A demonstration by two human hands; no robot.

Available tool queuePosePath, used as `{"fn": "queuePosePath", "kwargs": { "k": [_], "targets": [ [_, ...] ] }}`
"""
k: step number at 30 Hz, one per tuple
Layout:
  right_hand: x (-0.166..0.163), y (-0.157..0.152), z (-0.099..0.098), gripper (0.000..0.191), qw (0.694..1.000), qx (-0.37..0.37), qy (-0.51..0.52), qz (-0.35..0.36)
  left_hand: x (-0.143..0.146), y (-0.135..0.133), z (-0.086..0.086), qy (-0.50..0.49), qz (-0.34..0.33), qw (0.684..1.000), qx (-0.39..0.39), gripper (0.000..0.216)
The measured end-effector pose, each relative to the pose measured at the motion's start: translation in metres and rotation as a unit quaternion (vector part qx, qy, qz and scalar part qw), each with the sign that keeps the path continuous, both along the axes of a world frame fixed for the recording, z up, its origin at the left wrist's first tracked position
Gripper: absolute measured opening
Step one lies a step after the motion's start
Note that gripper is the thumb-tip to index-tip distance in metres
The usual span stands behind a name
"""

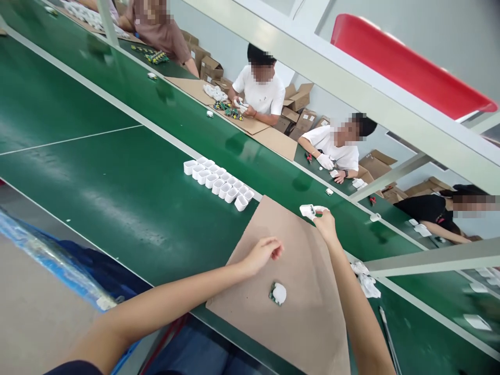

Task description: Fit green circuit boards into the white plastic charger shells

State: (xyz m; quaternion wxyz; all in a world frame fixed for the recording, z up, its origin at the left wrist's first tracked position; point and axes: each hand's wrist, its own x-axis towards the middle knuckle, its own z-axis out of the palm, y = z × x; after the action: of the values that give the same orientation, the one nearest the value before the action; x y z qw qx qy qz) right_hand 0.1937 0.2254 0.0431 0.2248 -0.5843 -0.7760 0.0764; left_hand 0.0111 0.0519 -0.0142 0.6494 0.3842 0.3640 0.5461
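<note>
My right hand (325, 225) reaches over the far edge of the cardboard sheet, pinching a small white plastic casing (307, 211). A dark, greenish part shows at the casing's near end. White coverings are on some of the fingers of this hand. My left hand (264, 254) hovers above the cardboard (304, 271) with its fingers curled in, and nothing shows in them. Below it on the cardboard lies a small green circuit board with a round white piece (278, 294) on top. White open-topped cups (213, 179) stand in rows on the green table, left of the cardboard.
A green conveyor belt (269, 156) runs beyond the pale rail. Co-workers (261, 94) sit across it, handling small parts. White crumpled cloths (367, 284) and a thin metal tool (388, 338) lie to my right. Overhead, a red tray (406, 65) rests on a white frame.
</note>
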Motion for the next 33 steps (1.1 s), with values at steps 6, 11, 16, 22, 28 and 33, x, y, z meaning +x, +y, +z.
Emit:
{"fn": "queuePosePath", "kwargs": {
  "k": [6,11,16,22,28,33],
  "targets": [
    [-0.021,0.06,-0.004,0.029,0.996,-0.005,-0.079,-0.043,0.002,-0.007,0.009,0.033,-0.042,0.999,0.001,0.022],
    [-0.072,0.033,0.007,0.029,0.987,0.032,-0.13,0.087,0.009,-0.006,-0.004,0.029,-0.026,0.998,-0.04,0.011],
    [-0.152,-0.02,-0.001,0.018,0.927,-0.025,-0.205,0.313,0.012,-0.002,-0.011,0.015,-0.033,0.999,-0.029,0.024],
    [-0.189,-0.032,-0.009,0.011,0.896,-0.035,-0.252,0.365,0.001,0.002,0.0,0.025,0.028,0.998,0.057,0.026],
    [-0.133,-0.035,0.013,0.022,0.939,0.008,-0.176,0.296,-0.007,-0.012,0.02,0.013,0.035,0.989,0.141,0.022],
    [-0.047,-0.082,0.024,0.028,0.97,0.061,-0.089,0.217,-0.008,-0.019,0.025,0.022,0.06,0.98,0.19,0.02]
  ]
}}
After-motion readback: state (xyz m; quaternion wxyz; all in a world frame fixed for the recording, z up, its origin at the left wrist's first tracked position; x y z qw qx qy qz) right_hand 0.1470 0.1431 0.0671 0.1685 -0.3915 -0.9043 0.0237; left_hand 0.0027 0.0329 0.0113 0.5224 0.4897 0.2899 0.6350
